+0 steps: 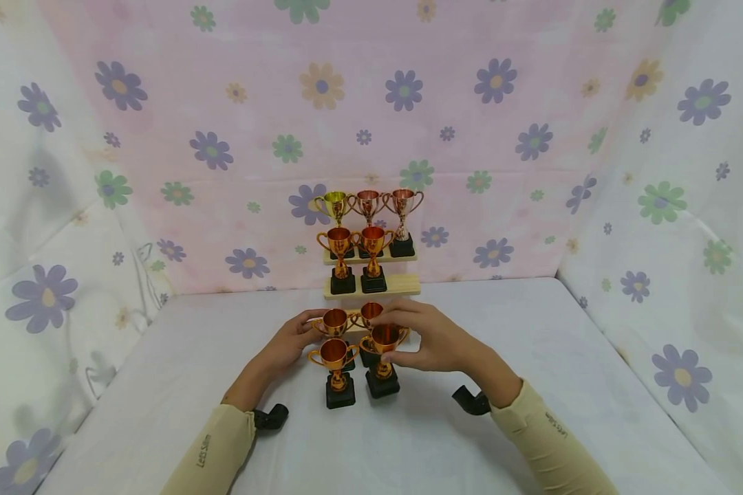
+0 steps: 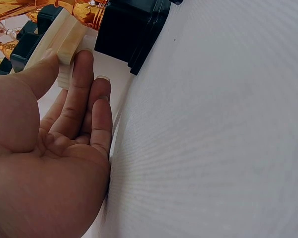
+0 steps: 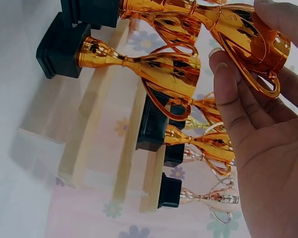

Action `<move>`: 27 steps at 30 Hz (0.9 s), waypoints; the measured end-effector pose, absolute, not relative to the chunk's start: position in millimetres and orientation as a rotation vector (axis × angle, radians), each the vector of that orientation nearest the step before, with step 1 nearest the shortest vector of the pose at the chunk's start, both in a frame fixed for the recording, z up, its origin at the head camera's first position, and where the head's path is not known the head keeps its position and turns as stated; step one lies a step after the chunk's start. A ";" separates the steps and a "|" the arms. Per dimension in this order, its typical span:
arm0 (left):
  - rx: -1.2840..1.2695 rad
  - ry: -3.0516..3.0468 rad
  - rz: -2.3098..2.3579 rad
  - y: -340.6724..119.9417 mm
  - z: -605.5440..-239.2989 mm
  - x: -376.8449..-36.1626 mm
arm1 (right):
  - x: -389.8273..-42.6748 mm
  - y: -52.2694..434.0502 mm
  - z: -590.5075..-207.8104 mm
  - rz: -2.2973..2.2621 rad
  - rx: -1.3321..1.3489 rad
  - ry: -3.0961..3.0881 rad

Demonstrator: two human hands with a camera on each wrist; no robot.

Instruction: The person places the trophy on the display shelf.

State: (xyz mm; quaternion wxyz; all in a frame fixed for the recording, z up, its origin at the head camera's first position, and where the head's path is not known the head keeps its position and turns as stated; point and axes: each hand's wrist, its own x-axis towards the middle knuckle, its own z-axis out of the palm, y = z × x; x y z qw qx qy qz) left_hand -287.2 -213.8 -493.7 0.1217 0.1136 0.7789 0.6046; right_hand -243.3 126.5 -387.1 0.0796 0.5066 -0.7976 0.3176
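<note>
Nine trophies point(image 1: 340, 242) gather around the middle of the frame. Furthest left, just below centre, the left hand point(image 1: 291, 344) reaches in from the lower left; its own wrist view shows thumb and fingers bent about the end of a wooden plank point(image 2: 72, 39), pinching it rather than a trophy.

Just right of that hand stands the front-left trophy point(image 1: 334, 355), upright on the white table point(image 1: 433, 447) below centre. Behind it is another orange trophy point(image 1: 335, 323), partly hidden, and to that one's right a further orange one point(image 1: 370, 314). Above them, at centre, two orange trophies stand on the middle shelf point(image 1: 405, 284), while one gold and two pinkish ones line the top shelf point(image 1: 371, 260).

Next rightward, below centre, is the held trophy point(image 1: 382, 368), slightly tilted. The right hand point(image 1: 430, 337), coming from the lower right, has thumb and fingers curled about its bowl. I cannot tell whether its black base touches the table.

The step in hand looks like handling this one trophy while the left hand steadies the plank. The next move, I judge, calls for keeping the base level and the handles clear of the neighbouring cup.
</note>
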 end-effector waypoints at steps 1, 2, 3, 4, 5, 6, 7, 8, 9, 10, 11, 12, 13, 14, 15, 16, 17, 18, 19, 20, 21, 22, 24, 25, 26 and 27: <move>0.335 2.276 1.760 -214.2 -493.9 -287.5 | -243.5 127.1 -386.3 0.950 1.515 -2.377; 0.339 2.277 1.756 -214.5 -494.0 -287.7 | -243.8 127.8 -385.9 0.948 1.516 -2.366; 0.341 2.275 1.755 -214.8 -494.2 -288.0 | -244.0 128.5 -385.2 0.943 1.516 -2.357; 0.340 2.273 1.755 -215.0 -494.4 -288.2 | -244.5 129.3 -385.1 0.937 1.514 -2.349; 0.342 2.273 1.755 -215.1 -494.6 -288.4 | -245.0 130.1 -384.7 0.936 1.512 -2.344; 0.347 2.279 1.751 -215.1 -494.5 -288.7 | -245.6 131.0 -384.4 0.935 1.511 -2.340; 0.354 2.284 1.745 -215.1 -494.5 -288.9 | -246.1 131.9 -384.0 0.934 1.511 -2.335; 0.352 2.290 1.743 -215.1 -494.5 -288.9 | -246.6 132.8 -383.6 0.935 1.508 -2.335; 0.350 2.298 1.738 -215.0 -494.7 -289.0 | -246.8 133.9 -382.9 0.939 1.504 -2.336; 0.346 2.305 1.735 -214.9 -494.6 -288.9 | -247.0 134.7 -382.0 0.946 1.501 -2.335; 0.345 2.312 1.728 -214.9 -494.4 -288.9 | -247.0 135.6 -380.9 0.954 1.500 -2.336; 0.347 2.320 1.722 -214.6 -494.1 -288.9 | -247.0 136.4 -379.9 0.962 1.500 -2.335; 0.342 2.322 1.717 -214.6 -494.1 -288.8 | -247.0 137.2 -379.1 0.972 1.500 -2.333; 0.334 2.324 1.716 -214.5 -494.3 -288.6 | -247.1 138.0 -378.5 0.982 1.499 -2.332; 0.333 2.324 1.714 -214.5 -494.1 -288.5 | -246.9 138.8 -377.6 0.988 1.498 -2.330; 0.332 2.317 1.720 -214.2 -493.8 -288.4 | -246.8 139.6 -376.9 0.990 1.499 -2.326; 0.333 2.316 1.721 -214.1 -493.7 -288.4 | -247.1 140.4 -376.5 0.989 1.497 -2.322; 0.336 2.315 1.723 -214.0 -493.5 -288.4 | -247.5 141.2 -376.1 0.990 1.495 -2.319; 0.337 2.313 1.723 -214.4 -493.7 -288.5 | -248.0 142.0 -375.9 0.987 1.494 -2.315; 0.341 2.314 1.724 -214.3 -493.5 -288.5 | -248.2 142.8 -375.4 0.983 1.491 -2.312; 0.347 2.313 1.725 -214.4 -493.3 -288.6 | -248.5 143.6 -375.0 0.976 1.488 -2.310; 0.347 2.313 1.725 -214.4 -493.5 -288.8 | -248.9 144.4 -374.6 0.970 1.486 -2.306; 0.346 2.315 1.723 -214.9 -494.1 -289.2 | -249.8 146.0 -373.6 0.968 1.478 -2.305; 0.349 2.313 1.724 -215.0 -494.2 -289.4 | -250.1 146.8 -373.0 0.966 1.473 -2.304; 0.349 2.314 1.723 -215.1 -494.0 -289.6 | -250.4 147.7 -372.4 0.965 1.467 -2.302; 0.351 2.313 1.724 -215.1 -494.0 -289.8 | -251.0 148.5 -372.0 0.967 1.461 -2.300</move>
